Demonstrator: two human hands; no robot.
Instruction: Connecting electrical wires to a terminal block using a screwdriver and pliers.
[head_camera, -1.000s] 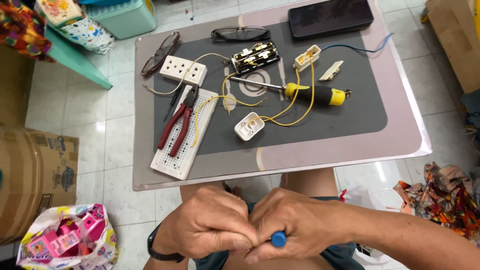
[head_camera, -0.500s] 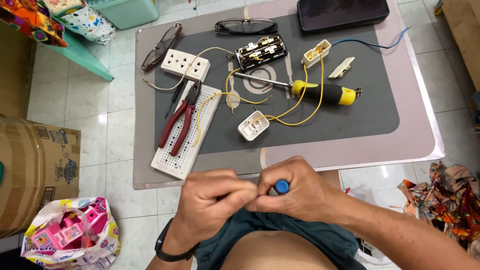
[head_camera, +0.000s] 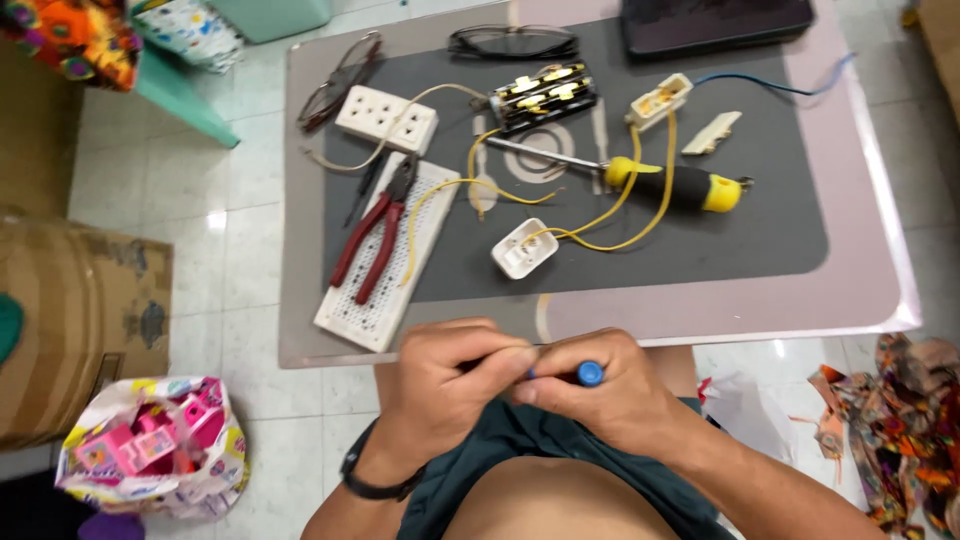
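My left hand (head_camera: 455, 385) and my right hand (head_camera: 590, 395) meet over my lap, just below the table's near edge. Between them they grip a thin tool with a blue end (head_camera: 589, 374); its dark shaft runs under the left fingers. On the table lie a yellow-and-black screwdriver (head_camera: 672, 186), red-handled pliers (head_camera: 372, 237) on a white perforated board (head_camera: 385, 262), a small white socket (head_camera: 524, 248) with yellow wires (head_camera: 610, 215), and a black switch block (head_camera: 543, 96).
A white multi-socket plate (head_camera: 386, 119), two pairs of glasses (head_camera: 512, 41), a dark case (head_camera: 715, 22) and a small connector (head_camera: 660, 101) with a blue wire sit further back. A cardboard box (head_camera: 80, 310) and a bag of pink packets (head_camera: 155, 445) stand on the floor at left.
My hands have risen toward the table edge and now sit closer to it. The view has shifted slightly; the blue-ended tool stays gripped between both hands.
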